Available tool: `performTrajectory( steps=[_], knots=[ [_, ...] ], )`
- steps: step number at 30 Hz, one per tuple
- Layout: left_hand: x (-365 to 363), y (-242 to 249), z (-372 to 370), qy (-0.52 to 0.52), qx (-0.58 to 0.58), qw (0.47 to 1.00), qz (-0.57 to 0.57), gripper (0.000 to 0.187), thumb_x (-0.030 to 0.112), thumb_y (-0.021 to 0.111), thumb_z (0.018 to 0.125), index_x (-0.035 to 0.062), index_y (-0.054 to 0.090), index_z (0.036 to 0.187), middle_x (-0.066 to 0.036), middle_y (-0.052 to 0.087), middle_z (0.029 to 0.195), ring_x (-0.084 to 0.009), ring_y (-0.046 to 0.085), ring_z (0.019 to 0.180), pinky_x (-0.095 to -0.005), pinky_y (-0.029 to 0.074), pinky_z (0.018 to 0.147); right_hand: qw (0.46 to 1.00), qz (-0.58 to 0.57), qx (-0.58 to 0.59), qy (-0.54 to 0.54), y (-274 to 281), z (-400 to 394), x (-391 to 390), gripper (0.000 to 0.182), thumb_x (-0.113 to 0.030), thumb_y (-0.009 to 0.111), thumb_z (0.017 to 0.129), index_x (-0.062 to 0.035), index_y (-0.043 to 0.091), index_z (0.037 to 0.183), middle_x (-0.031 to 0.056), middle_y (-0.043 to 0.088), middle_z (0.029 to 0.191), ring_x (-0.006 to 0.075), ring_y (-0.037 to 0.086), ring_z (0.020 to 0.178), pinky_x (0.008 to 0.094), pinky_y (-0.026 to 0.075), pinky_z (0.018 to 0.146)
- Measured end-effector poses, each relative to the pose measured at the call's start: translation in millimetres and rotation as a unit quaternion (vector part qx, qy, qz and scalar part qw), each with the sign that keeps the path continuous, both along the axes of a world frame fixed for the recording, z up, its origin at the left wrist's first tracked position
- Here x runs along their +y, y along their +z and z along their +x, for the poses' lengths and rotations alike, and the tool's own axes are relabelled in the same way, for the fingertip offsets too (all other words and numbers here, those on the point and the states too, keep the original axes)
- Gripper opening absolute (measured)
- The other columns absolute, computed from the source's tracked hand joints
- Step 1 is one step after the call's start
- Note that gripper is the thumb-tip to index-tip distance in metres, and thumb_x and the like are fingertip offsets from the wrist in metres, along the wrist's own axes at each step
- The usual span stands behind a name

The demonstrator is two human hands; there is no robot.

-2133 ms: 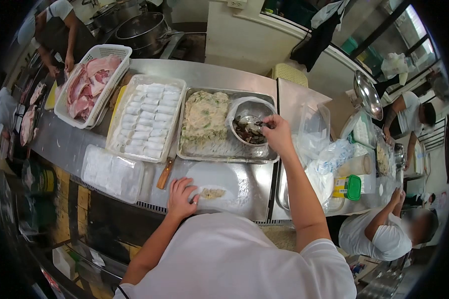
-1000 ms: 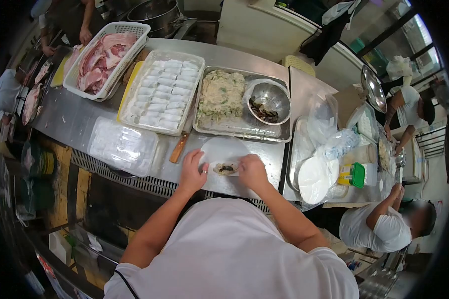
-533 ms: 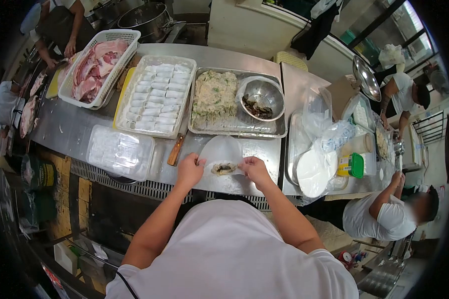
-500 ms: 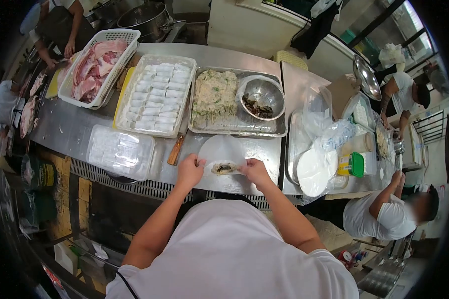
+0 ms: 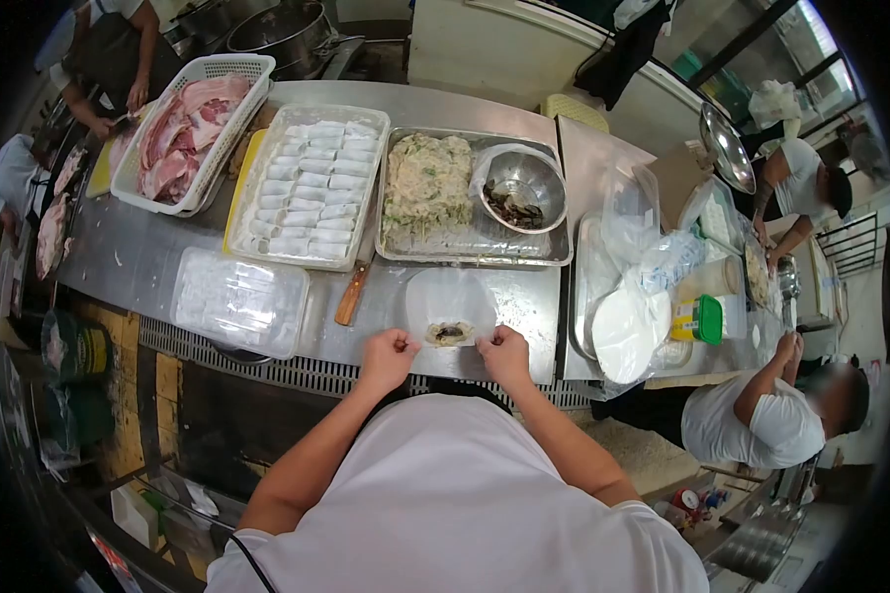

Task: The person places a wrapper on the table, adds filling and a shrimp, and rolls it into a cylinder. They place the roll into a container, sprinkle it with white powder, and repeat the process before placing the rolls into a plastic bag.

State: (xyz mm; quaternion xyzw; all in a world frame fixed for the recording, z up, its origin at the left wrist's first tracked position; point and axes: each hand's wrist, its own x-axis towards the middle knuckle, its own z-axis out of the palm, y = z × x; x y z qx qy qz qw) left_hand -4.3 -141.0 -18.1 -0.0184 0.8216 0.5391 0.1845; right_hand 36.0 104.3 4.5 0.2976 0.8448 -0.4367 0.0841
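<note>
A thin, round, translucent wrapper (image 5: 451,292) lies on the steel table near its front edge. Light filling with dark pieces (image 5: 451,334) sits on the wrapper's near part. My left hand (image 5: 390,358) pinches the wrapper's lower left edge, and my right hand (image 5: 505,353) pinches the lower right edge. Beyond the wrapper stands a metal tray (image 5: 445,254) with a pale, green-flecked mixture (image 5: 428,180) and a steel bowl (image 5: 521,190) of dark pieces. A wooden-handled knife (image 5: 350,296) rests left of the wrapper. White rolls (image 5: 316,188) fill a white tray (image 5: 238,233) behind it.
At the left are a clear lidded container (image 5: 238,301) and a white basket (image 5: 188,206) of raw meat. Stacked round wrappers (image 5: 621,336) in plastic and a green-lidded tub (image 5: 697,319) stand at the right. Several other people work at both sides.
Both hands and the near edge of the wrapper have shifted slightly; the wrapper now sits a little further right. The view has moved slightly too.
</note>
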Motion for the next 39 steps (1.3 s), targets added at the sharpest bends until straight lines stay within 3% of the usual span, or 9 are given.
performTrajectory(
  steps=[2, 4, 7, 9, 12, 17, 30, 33, 39],
  knots=[
    [11, 30, 4, 0.012, 0.014, 0.999, 0.036, 0.014, 0.01, 0.079, 0.087, 0.0, 0.069, 0.089, -0.013, 0.072, 0.083, -0.0327, 0.069, 0.075, -0.0402, 0.055, 0.069, 0.999, 0.011, 0.032, -0.007, 9, 1, -11, 0.023, -0.02, 0.076, 0.085, 0.0013, 0.073, 0.092, 0.0161, 0.074, 0.08, 0.0288, 0.072, 0.073, 0.0404, 0.057, 0.072],
    [19, 28, 2, -0.037, 0.135, 0.99, 0.032, 0.011, 0.008, 0.078, 0.085, 0.0015, 0.069, 0.088, -0.013, 0.071, 0.094, -0.0331, 0.068, 0.085, -0.0415, 0.055, 0.076, 0.997, 0.014, 0.073, -0.013, 16, 2, -23, 0.02, -0.018, 0.075, 0.086, 0.001, 0.07, 0.09, 0.0161, 0.073, 0.078, 0.0289, 0.071, 0.072, 0.041, 0.056, 0.07],
    [32, 33, -8, -0.114, 0.301, 0.947, -0.009, 0.01, 0.005, 0.074, 0.083, 0.0038, 0.067, 0.09, -0.012, 0.066, 0.11, -0.0346, 0.062, 0.108, -0.0461, 0.051, 0.092, 0.992, 0.014, 0.123, 0.024, 12, 7, -31, 0.012, -0.011, 0.072, 0.09, 0.0014, 0.07, 0.091, 0.0088, 0.07, 0.072, 0.0155, 0.064, 0.063, 0.0338, 0.053, 0.063],
    [41, 32, -15, -0.155, 0.364, 0.918, -0.024, 0.013, 0.005, 0.074, 0.082, 0.0044, 0.067, 0.093, -0.012, 0.066, 0.11, -0.0355, 0.06, 0.112, -0.0468, 0.049, 0.096, 0.986, 0.05, 0.147, 0.06, 5, 10, -32, 0.012, -0.01, 0.073, 0.089, 0.0012, 0.07, 0.092, 0.0112, 0.07, 0.076, 0.0197, 0.066, 0.067, 0.0354, 0.054, 0.065],
    [48, 6, -21, -0.253, 0.356, 0.898, -0.057, 0.018, 0.007, 0.075, 0.079, 0.0041, 0.066, 0.095, -0.013, 0.068, 0.118, -0.0362, 0.061, 0.112, -0.0485, 0.048, 0.098, 0.973, 0.104, 0.172, 0.11, 12, 11, -34, 0.013, -0.007, 0.075, 0.086, 0.0009, 0.07, 0.095, 0.015, 0.072, 0.089, 0.0274, 0.069, 0.082, 0.0385, 0.055, 0.074],
    [39, 8, -16, -0.285, 0.314, 0.905, -0.031, 0.033, 0.005, 0.077, 0.074, 0.0031, 0.065, 0.104, -0.017, 0.065, 0.123, -0.0385, 0.058, 0.12, -0.0482, 0.047, 0.106, 0.923, 0.15, 0.288, 0.206, 19, 5, -33, 0.017, -0.003, 0.071, 0.084, 0.0007, 0.068, 0.1, 0.0202, 0.07, 0.111, 0.0405, 0.063, 0.109, 0.0465, 0.052, 0.094],
    [30, 4, -13, -0.193, 0.177, 0.961, 0.085, 0.074, -0.003, 0.077, 0.073, 0.0004, 0.045, 0.139, -0.024, 0.049, 0.139, -0.0425, 0.053, 0.13, -0.0447, 0.046, 0.112, 0.878, 0.177, 0.262, 0.36, 30, -11, -35, 0.014, -0.002, 0.069, 0.083, 0.0018, 0.066, 0.096, 0.0199, 0.067, 0.095, 0.0411, 0.063, 0.095, 0.0501, 0.05, 0.089],
    [28, 12, -16, -0.209, 0.195, 0.955, 0.083, 0.077, 0.002, 0.079, 0.074, 0.0013, 0.045, 0.143, -0.022, 0.053, 0.136, -0.0409, 0.053, 0.13, -0.0459, 0.043, 0.113, 0.873, 0.179, 0.249, 0.379, 30, -9, -34, 0.015, -0.002, 0.069, 0.082, 0.0019, 0.066, 0.097, 0.0201, 0.067, 0.096, 0.0411, 0.063, 0.097, 0.0499, 0.05, 0.089],
    [12, 35, -31, -0.386, 0.238, 0.885, -0.101, 0.084, 0.021, 0.084, 0.077, 0.0049, 0.046, 0.15, -0.016, 0.062, 0.134, -0.0339, 0.052, 0.134, -0.0477, 0.036, 0.116, 0.869, 0.164, 0.277, 0.375, 29, -3, -27, 0.029, -0.007, 0.075, 0.079, 0.0011, 0.064, 0.105, 0.021, 0.067, 0.104, 0.0418, 0.062, 0.103, 0.0486, 0.048, 0.1]
  ],
)
